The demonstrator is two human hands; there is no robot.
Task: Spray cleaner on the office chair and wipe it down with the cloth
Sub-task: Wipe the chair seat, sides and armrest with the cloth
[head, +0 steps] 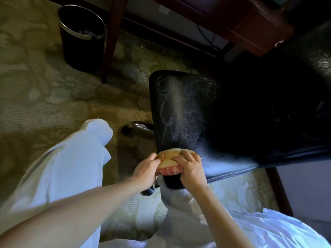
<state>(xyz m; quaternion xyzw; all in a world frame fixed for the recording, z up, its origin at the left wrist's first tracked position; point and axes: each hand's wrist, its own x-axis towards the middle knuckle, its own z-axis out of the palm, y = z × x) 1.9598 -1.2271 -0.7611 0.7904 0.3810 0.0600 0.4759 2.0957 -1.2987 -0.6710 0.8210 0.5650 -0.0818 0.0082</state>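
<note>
Holding a folded cloth (170, 156) with both hands, a person bends low over a black office chair (223, 113). The cloth is tan on top with a red and white stripe along its near side. It sits on the near left corner of the chair seat, right at the edge. The left hand (146, 170) grips the left end of the cloth, with its fingers curled round it. The right hand (192, 170) grips the right end, with its fingers bent over the top. The two hands are close together, with a bit of cloth showing between them.

White streaks (172, 111) and tiny wet dots lie on the left part of the seat, just beyond the cloth. The right part of the chair is too dark to see well.

A shiny chair leg (141, 127) sticks out to the left from under the seat. The person wears white trousers (71, 167). A patterned carpet (44, 86) covers the floor. A black waste bin (80, 51) with a silver rim stands far off on the left, next to a dark wooden leg (112, 42) of the bench (250, 20).
</note>
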